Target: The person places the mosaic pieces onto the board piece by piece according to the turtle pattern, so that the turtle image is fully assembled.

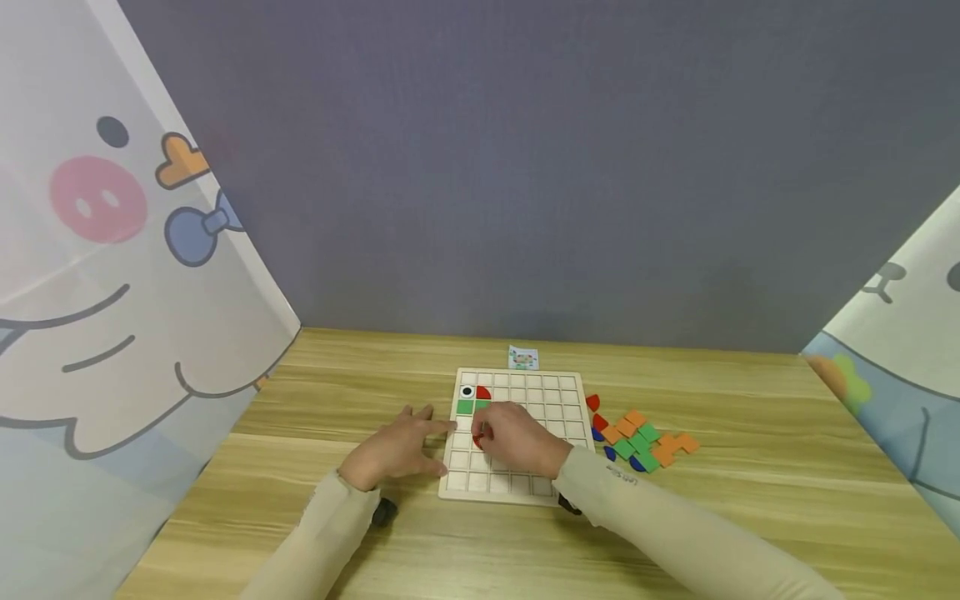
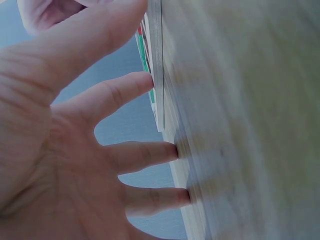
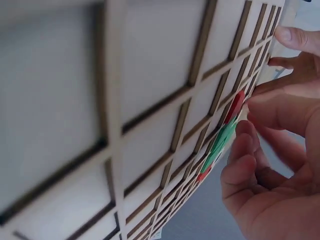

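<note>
A pale wooden grid board (image 1: 551,382) lies on the table. In its upper left cells sit a white tile with a black dot (image 1: 467,391), a red quarter-circle piece (image 1: 483,392) and green square tiles (image 1: 465,407). My right hand (image 1: 517,437) reaches over the board's left half with curled fingers, pinching a second red piece (image 3: 234,106) close against the grid, partly hidden in the head view. My left hand (image 1: 393,447) spreads along the board's left edge. Its index finger (image 2: 125,92) touches that edge, while other fingertips rest on the table.
Loose orange tiles (image 1: 666,456), green tiles (image 1: 624,449), blue pieces (image 1: 610,453) and red pieces (image 1: 592,402) lie right of the board. A small printed card (image 1: 522,358) sits behind it. A grey panel (image 1: 540,183) closes off the table's back.
</note>
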### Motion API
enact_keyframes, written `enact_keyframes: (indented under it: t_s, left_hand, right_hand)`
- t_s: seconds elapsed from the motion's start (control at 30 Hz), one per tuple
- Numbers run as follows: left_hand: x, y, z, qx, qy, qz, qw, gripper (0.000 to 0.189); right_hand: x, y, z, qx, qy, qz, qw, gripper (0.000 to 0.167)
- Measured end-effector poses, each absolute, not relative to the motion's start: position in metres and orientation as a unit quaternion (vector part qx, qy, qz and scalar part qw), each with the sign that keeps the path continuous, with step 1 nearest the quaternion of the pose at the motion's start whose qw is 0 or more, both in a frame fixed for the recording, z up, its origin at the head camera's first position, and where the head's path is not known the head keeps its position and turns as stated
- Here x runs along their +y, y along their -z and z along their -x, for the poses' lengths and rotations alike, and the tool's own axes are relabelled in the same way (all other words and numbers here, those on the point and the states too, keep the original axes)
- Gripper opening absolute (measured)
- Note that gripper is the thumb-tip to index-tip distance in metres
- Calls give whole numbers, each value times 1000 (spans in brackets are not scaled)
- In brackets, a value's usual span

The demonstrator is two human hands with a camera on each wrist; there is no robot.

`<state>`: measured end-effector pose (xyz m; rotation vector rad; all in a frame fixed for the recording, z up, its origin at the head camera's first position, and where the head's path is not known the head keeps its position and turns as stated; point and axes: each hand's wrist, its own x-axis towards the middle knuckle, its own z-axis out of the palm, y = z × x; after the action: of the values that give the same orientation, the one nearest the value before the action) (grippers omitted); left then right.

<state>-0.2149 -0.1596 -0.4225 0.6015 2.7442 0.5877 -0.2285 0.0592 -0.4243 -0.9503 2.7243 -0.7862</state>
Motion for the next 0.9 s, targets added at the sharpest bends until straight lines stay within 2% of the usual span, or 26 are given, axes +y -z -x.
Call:
enact_keyframes:
  t_s: [0.17, 0.63, 0.9]
  left_hand:
    - [-158, 423, 216, 948, -199, -210, 130, 65]
    - [-159, 423, 215, 948, -206, -204, 131, 65]
    - [-159, 424, 215, 948, -205, -208, 130, 64]
  right_hand:
    - [65, 421, 228, 907, 242, 337, 76, 19]
    - [79, 423, 230, 913, 221, 338, 52, 13]
    - [78, 425, 227, 904, 204, 371, 57, 24]
